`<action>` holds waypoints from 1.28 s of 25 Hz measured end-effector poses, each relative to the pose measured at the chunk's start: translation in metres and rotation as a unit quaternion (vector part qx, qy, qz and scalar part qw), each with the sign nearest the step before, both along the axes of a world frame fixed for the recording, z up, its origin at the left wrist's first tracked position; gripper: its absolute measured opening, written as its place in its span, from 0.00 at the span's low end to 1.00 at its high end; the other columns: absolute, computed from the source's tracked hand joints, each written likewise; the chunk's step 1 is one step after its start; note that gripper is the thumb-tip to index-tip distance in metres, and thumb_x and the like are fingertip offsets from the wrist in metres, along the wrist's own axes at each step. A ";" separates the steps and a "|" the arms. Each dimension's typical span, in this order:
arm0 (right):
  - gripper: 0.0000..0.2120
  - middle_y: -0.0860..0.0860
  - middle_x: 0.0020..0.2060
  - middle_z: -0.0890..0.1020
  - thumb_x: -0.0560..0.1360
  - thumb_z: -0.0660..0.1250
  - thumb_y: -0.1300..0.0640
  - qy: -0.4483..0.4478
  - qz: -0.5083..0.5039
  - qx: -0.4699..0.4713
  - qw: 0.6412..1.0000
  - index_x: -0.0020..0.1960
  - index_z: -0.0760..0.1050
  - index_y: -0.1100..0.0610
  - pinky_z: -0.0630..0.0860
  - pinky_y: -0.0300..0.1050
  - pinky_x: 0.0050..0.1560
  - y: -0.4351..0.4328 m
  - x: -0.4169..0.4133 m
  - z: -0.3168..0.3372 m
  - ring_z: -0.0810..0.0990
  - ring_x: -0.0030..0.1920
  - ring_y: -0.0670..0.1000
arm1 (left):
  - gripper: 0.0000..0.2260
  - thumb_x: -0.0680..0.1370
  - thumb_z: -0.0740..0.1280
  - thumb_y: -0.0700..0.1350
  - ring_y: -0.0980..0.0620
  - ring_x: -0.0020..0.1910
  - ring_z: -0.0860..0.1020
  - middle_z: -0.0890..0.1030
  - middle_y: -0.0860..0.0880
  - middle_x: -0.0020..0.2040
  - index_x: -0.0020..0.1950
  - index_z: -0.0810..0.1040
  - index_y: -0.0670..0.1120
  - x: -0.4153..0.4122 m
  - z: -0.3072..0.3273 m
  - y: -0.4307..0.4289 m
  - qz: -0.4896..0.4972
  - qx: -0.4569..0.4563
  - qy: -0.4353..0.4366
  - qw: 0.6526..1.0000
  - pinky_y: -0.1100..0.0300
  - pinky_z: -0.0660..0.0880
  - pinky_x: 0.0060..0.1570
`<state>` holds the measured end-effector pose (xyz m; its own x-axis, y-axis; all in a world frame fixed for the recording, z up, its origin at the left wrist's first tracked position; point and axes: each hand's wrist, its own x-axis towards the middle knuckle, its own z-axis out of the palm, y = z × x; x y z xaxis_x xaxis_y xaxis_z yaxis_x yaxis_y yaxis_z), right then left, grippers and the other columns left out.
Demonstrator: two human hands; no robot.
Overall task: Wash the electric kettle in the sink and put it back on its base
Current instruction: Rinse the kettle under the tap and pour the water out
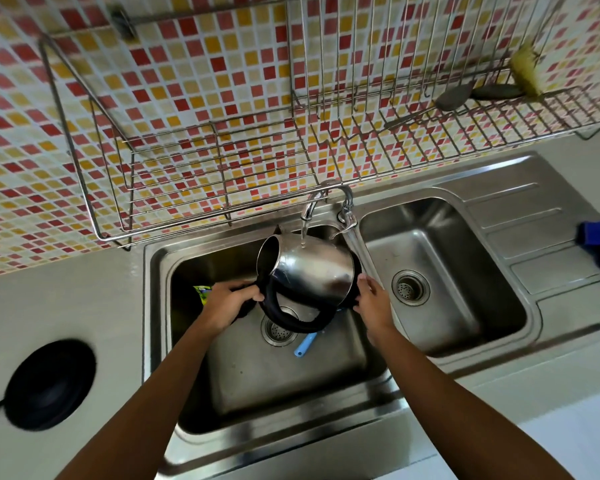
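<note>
Base (51, 384): black disc on the counter at far left, well apart from the sink; cord leaves toward the frame edge. Risk: water carried over on a dripping kettle would reach its contacts.
Left basin (160, 306): steel bowl under the kettle; a green-and-yellow item, partly hidden behind the left hand, lies at its left wall, and a blue handle lies near the drain.
Left hand (227, 303): fingers curled closed around the top of the black handle loop, by the lid end.
Kettle (309, 271): held on its side above the left basin, mouth to the left, steel wall uppermost.
Tap (314, 202): running; the stream strikes the kettle's upper wall.
Right hand (373, 303): fingers partly open, fingertips pressed against the kettle's bottom end; not wrapped around anything.
Failure 1: wet steel and a light right-hand contact; the body could rotate and drop onto the blue handle.
Failure 2: runoff could reach the underside connector, judged the part least tolerant of water.
</note>
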<state>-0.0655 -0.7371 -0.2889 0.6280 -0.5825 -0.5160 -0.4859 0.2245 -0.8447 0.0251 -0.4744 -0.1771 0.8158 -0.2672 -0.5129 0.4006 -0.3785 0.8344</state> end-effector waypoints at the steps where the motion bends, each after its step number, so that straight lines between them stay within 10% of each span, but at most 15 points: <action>1: 0.10 0.47 0.49 0.85 0.74 0.63 0.37 -0.011 -0.021 0.029 0.999 0.45 0.81 0.37 0.76 0.57 0.62 0.002 -0.001 0.004 0.83 0.53 0.52 | 0.15 0.59 0.74 0.47 0.46 0.37 0.68 0.73 0.41 0.35 0.39 0.82 0.38 -0.003 0.004 -0.004 -0.003 -0.003 0.007 1.000 0.53 0.63 0.37; 10: 0.10 0.52 0.49 0.86 0.81 0.62 0.50 -0.038 -0.073 0.085 0.993 0.49 0.81 0.50 0.77 0.58 0.61 0.008 -0.020 0.022 0.83 0.52 0.53 | 0.16 0.60 0.73 0.49 0.47 0.35 0.69 0.73 0.40 0.33 0.39 0.82 0.38 -0.004 0.011 -0.008 -0.046 0.038 -0.008 0.998 0.50 0.63 0.38; 14: 0.20 0.53 0.58 0.80 0.80 0.63 0.47 0.026 0.008 0.113 0.993 0.70 0.70 0.48 0.78 0.47 0.43 0.022 -0.027 0.017 0.79 0.49 0.51 | 0.11 0.60 0.75 0.52 0.51 0.39 0.80 0.85 0.46 0.37 0.41 0.87 0.53 -0.001 0.029 -0.014 -0.094 0.135 -0.091 0.982 0.60 0.73 0.40; 18: 0.30 0.51 0.71 0.70 0.80 0.63 0.46 0.047 0.061 0.137 0.988 0.78 0.55 0.42 0.72 0.59 0.64 0.033 -0.031 0.023 0.71 0.68 0.56 | 0.15 0.62 0.73 0.58 0.55 0.41 0.79 0.81 0.55 0.41 0.45 0.84 0.54 -0.003 0.046 -0.016 -0.183 0.264 -0.228 0.919 0.60 0.74 0.40; 32: 0.32 0.53 0.69 0.70 0.77 0.64 0.41 0.021 0.068 0.182 0.981 0.77 0.56 0.43 0.76 0.59 0.61 0.061 -0.021 0.019 0.73 0.66 0.56 | 0.16 0.60 0.68 0.64 0.53 0.40 0.79 0.80 0.54 0.39 0.40 0.81 0.56 -0.007 0.068 0.006 -0.223 0.273 -0.282 0.892 0.56 0.77 0.42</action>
<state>-0.0868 -0.6763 -0.2698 0.6609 -0.2673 -0.7013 -0.5651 0.4377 -0.6994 0.0178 -0.4688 -0.1094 0.8601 -0.4661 -0.2073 -0.3174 -0.8072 0.4978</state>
